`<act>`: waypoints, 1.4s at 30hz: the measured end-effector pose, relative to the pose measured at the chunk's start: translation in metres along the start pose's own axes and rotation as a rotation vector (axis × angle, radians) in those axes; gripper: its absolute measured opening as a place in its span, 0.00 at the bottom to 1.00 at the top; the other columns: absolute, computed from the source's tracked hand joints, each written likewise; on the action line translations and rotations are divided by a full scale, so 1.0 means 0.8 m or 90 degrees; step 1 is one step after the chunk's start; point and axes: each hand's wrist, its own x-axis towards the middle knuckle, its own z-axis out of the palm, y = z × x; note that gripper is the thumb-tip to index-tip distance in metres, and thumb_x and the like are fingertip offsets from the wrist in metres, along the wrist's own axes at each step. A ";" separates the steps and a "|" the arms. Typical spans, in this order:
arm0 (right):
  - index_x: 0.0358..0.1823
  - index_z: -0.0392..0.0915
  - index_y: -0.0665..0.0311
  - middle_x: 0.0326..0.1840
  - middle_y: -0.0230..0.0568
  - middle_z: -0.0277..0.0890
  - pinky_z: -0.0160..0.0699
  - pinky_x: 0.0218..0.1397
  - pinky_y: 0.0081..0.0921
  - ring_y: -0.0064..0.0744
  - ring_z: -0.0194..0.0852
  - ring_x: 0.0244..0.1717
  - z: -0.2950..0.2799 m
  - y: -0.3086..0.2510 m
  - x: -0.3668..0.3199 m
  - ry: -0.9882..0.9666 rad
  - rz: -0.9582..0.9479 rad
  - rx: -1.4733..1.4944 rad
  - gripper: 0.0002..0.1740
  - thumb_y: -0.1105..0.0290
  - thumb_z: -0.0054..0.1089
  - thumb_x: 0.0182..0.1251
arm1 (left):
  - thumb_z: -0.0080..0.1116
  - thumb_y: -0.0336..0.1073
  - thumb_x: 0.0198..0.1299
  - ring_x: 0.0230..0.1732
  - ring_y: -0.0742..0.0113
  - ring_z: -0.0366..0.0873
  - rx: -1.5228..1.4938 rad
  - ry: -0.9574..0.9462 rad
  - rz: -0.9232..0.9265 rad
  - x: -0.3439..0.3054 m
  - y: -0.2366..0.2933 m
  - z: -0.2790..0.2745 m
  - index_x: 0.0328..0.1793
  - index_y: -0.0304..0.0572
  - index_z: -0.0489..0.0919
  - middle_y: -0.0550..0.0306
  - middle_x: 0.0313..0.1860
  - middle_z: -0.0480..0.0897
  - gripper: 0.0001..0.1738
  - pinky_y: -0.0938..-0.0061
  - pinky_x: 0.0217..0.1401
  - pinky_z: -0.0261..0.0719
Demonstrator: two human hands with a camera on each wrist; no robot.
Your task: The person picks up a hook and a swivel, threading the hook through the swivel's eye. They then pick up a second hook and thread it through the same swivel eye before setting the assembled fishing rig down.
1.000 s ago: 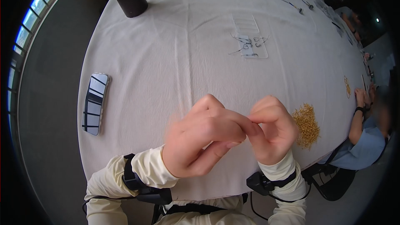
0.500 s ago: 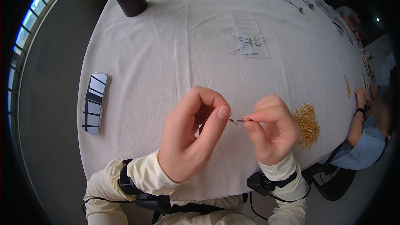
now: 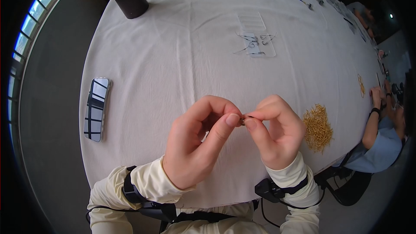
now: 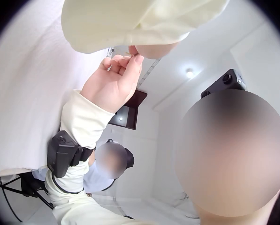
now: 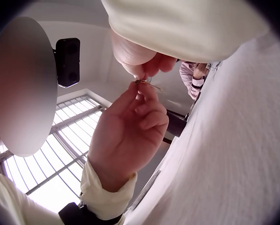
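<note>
Head view shows our left hand [image 3: 190,147] and right hand [image 3: 282,136] pinching a small dark piece [image 3: 242,121] between close fingertips, where we could drop it if one pinch loosens.

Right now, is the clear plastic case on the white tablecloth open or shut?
Open. The clear plastic case lies unfolded, and some thin dark hooks stick out past its edge.

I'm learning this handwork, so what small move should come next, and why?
Perhaps ease the left hand, pinching a thin golden piece, slightly back from the right hand, pinching a small dark piece: their fingertips nearly meet, hiding much of both pieces.
</note>
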 end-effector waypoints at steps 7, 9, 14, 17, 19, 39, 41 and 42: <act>0.34 0.80 0.66 0.28 0.33 0.76 0.71 0.35 0.21 0.24 0.73 0.28 0.003 0.002 -0.003 0.033 0.014 -0.006 0.07 0.83 0.68 0.56 | 0.53 0.30 0.73 0.46 0.74 0.78 0.023 0.014 0.044 0.001 0.003 0.001 0.50 0.31 0.75 0.56 0.43 0.82 0.08 0.79 0.53 0.75; 0.34 0.80 0.64 0.28 0.32 0.76 0.69 0.36 0.22 0.25 0.73 0.27 0.003 0.002 -0.003 0.044 0.005 -0.022 0.08 0.83 0.68 0.55 | 0.53 0.32 0.73 0.43 0.77 0.75 0.019 0.022 0.043 0.001 -0.001 0.002 0.48 0.34 0.75 0.55 0.45 0.83 0.07 0.81 0.47 0.72; 0.34 0.82 0.59 0.27 0.27 0.74 0.61 0.37 0.25 0.25 0.72 0.27 0.000 -0.006 0.002 0.043 -0.183 -0.293 0.14 0.81 0.74 0.46 | 0.54 0.28 0.72 0.47 0.73 0.80 0.016 0.022 0.030 -0.001 0.004 0.001 0.50 0.31 0.75 0.53 0.45 0.83 0.07 0.78 0.53 0.76; 0.36 0.83 0.59 0.27 0.25 0.73 0.60 0.37 0.26 0.24 0.72 0.27 -0.002 -0.007 0.003 0.054 -0.278 -0.380 0.15 0.79 0.76 0.45 | 0.54 0.28 0.72 0.45 0.73 0.80 0.063 0.025 0.034 -0.001 0.006 0.001 0.49 0.31 0.75 0.53 0.44 0.84 0.07 0.78 0.51 0.77; 0.37 0.84 0.60 0.27 0.25 0.72 0.58 0.37 0.26 0.23 0.71 0.27 -0.003 -0.010 0.002 0.052 -0.304 -0.419 0.16 0.78 0.76 0.45 | 0.55 0.28 0.71 0.42 0.73 0.81 0.094 0.039 0.052 -0.002 0.006 0.002 0.48 0.31 0.76 0.53 0.42 0.85 0.06 0.80 0.46 0.78; 0.33 0.85 0.63 0.25 0.25 0.64 0.52 0.37 0.27 0.20 0.66 0.27 -0.002 -0.015 -0.004 0.064 -0.430 -0.626 0.09 0.73 0.65 0.48 | 0.58 0.23 0.66 0.30 0.80 0.77 0.187 0.067 0.187 -0.001 -0.013 0.001 0.45 0.32 0.77 0.54 0.39 0.87 0.04 0.85 0.29 0.71; 0.32 0.85 0.63 0.24 0.24 0.62 0.52 0.37 0.27 0.20 0.65 0.27 -0.002 -0.015 -0.003 0.065 -0.447 -0.632 0.08 0.74 0.65 0.47 | 0.58 0.23 0.66 0.30 0.79 0.77 0.175 0.069 0.178 -0.001 -0.012 0.000 0.45 0.32 0.76 0.54 0.39 0.87 0.04 0.84 0.29 0.71; 0.32 0.85 0.63 0.24 0.24 0.62 0.52 0.37 0.27 0.20 0.65 0.27 -0.002 -0.016 -0.003 0.065 -0.446 -0.633 0.08 0.74 0.65 0.47 | 0.58 0.23 0.67 0.30 0.79 0.77 0.179 0.067 0.171 -0.001 -0.012 -0.001 0.45 0.32 0.76 0.54 0.39 0.87 0.04 0.84 0.30 0.71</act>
